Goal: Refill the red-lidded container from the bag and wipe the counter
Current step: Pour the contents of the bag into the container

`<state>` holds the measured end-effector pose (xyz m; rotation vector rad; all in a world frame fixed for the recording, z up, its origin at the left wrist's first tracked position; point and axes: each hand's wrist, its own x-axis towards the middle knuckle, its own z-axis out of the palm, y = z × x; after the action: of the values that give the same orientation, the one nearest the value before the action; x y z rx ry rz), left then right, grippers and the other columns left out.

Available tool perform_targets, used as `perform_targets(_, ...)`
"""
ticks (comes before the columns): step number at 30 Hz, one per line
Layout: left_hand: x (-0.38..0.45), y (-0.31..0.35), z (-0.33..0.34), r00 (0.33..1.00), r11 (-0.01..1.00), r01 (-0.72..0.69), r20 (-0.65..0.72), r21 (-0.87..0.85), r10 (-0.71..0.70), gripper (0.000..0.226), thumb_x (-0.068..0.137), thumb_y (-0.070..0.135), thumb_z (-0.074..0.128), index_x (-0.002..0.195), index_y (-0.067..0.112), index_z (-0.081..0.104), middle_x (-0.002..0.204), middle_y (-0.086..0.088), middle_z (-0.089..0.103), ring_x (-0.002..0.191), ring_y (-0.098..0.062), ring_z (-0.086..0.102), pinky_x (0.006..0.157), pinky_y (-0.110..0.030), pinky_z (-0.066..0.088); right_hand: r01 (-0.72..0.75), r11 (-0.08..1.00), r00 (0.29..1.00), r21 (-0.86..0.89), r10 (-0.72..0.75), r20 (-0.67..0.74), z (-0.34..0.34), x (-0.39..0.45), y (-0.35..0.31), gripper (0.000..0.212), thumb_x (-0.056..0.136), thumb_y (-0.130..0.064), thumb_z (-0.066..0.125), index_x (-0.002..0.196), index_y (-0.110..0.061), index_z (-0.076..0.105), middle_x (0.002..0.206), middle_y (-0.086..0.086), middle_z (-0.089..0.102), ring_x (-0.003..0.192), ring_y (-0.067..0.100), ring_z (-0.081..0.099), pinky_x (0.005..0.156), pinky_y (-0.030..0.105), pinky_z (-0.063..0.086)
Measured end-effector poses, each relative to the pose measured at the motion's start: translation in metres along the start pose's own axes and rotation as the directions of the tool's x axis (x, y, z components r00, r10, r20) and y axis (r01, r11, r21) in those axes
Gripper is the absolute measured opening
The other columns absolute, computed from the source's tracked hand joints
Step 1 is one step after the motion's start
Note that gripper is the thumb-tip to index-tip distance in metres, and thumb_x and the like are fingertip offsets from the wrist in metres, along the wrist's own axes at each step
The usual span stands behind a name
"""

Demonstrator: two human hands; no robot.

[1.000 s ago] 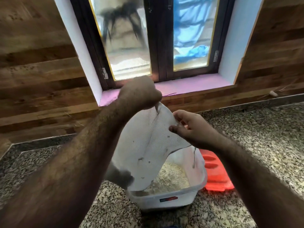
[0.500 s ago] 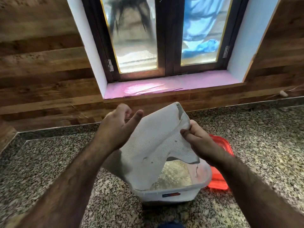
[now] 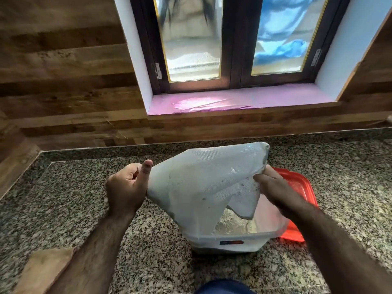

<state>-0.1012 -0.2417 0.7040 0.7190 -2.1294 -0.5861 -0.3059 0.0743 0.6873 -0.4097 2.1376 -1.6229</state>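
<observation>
A white woven bag (image 3: 203, 187) is held upturned over a translucent plastic container (image 3: 244, 244) standing on the speckled granite counter (image 3: 84, 187). The left hand (image 3: 125, 187) grips the bag's left edge, fingers curled into a fist and thumb raised along the fabric. The right hand (image 3: 273, 189) pinches the bag's right edge, its fingertips partly hidden behind the cloth. The bag covers much of the container's opening; pale grain shows inside. The red lid (image 3: 297, 187) lies just behind the container, largely hidden by the right forearm.
</observation>
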Motion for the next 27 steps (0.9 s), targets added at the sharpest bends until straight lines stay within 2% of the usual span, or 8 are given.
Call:
perform_targets(4,0.004,0.000,0.008,0.996,0.997,-0.056,-0.066,-0.059,0.052,0.055,0.101,0.055,0.062,0.058,0.023,0.053,0.049,0.016,0.047,0.044,-0.007,0.048,0.047,-0.025,0.034,0.095,0.995,0.990,0.003,-0.094,-0.107,-0.004,-0.003,-0.007,0.030,0.103,0.007,0.052,0.112,-0.018,0.066,0.106,-0.002,0.070,0.090,0.000,0.066,0.075,0.025,0.053)
perform_targets(9,0.015,0.004,0.012,0.986,0.990,-0.139,-0.086,0.021,0.140,0.068,0.103,0.056,0.061,0.049,0.018,0.045,0.044,0.005,0.038,0.039,-0.021,0.038,0.045,-0.034,0.033,0.165,0.979,0.974,-0.119,-0.181,-0.136,-0.006,-0.004,-0.004,0.033,0.102,0.011,0.049,0.116,-0.014,0.066,0.106,-0.005,0.067,0.084,-0.009,0.060,0.079,0.026,0.050)
perform_targets(12,0.023,0.011,0.015,0.975,0.977,-0.201,-0.081,0.067,0.206,0.076,0.104,0.063,0.055,0.048,0.011,0.047,0.043,0.000,0.041,0.040,-0.028,0.042,0.045,-0.040,0.038,0.136,0.964,0.975,-0.230,-0.171,-0.139,-0.011,-0.003,0.001,0.033,0.102,0.009,0.052,0.112,-0.020,0.064,0.106,-0.003,0.070,0.093,0.008,0.064,0.075,0.019,0.049)
perform_targets(15,0.032,0.023,0.015,0.959,0.959,-0.265,-0.077,0.099,0.273,0.078,0.105,0.064,0.051,0.048,0.011,0.047,0.043,0.000,0.040,0.040,-0.027,0.042,0.045,-0.039,0.036,0.104,0.952,0.977,-0.289,-0.152,-0.147,-0.018,-0.005,0.004,0.037,0.100,0.009,0.051,0.113,-0.022,0.065,0.106,-0.004,0.070,0.108,0.025,0.067,0.078,0.024,0.048)
perform_targets(18,0.041,0.033,0.013,0.945,0.944,-0.311,-0.074,0.112,0.320,0.074,0.106,0.057,0.057,0.047,0.014,0.043,0.044,0.003,0.034,0.040,-0.026,0.040,0.045,-0.038,0.035,0.118,0.986,0.989,-0.113,-0.127,-0.075,-0.031,-0.015,-0.011,0.056,0.094,0.019,0.058,0.127,-0.026,0.060,0.120,0.006,0.071,0.116,0.029,0.071,0.084,0.031,0.057)
perform_targets(21,0.050,0.041,0.010,0.930,0.928,-0.354,-0.064,0.120,0.363,0.072,0.106,0.054,0.057,0.047,0.017,0.040,0.044,0.003,0.032,0.040,-0.026,0.039,0.046,-0.038,0.034,0.195,0.970,0.979,0.146,-0.202,0.033,-0.046,-0.027,-0.026,0.096,0.084,0.029,0.067,0.155,-0.027,0.036,0.134,0.004,0.064,0.115,0.015,0.073,0.090,0.031,0.062)
perform_targets(24,0.061,0.052,0.008,0.926,0.915,-0.372,-0.010,0.157,0.378,0.073,0.106,0.057,0.054,0.047,0.017,0.037,0.042,0.004,0.032,0.038,-0.025,0.038,0.046,-0.037,0.033,0.203,0.978,0.977,0.049,-0.205,0.049,-0.047,-0.029,-0.028,0.108,0.078,0.014,0.087,0.156,-0.040,0.035,0.139,-0.003,0.059,0.119,0.012,0.071,0.099,0.035,0.061)
perform_targets(27,0.068,0.063,0.010,0.915,0.893,-0.404,0.081,0.196,0.396,0.074,0.106,0.061,0.050,0.046,0.019,0.038,0.040,0.005,0.032,0.037,-0.022,0.038,0.048,-0.031,0.025,0.094,0.996,0.995,0.002,-0.094,0.027,-0.048,-0.031,-0.025,0.108,0.055,-0.032,0.107,0.145,-0.040,0.047,0.139,0.002,0.068,0.125,0.025,0.071,0.106,0.046,0.059)
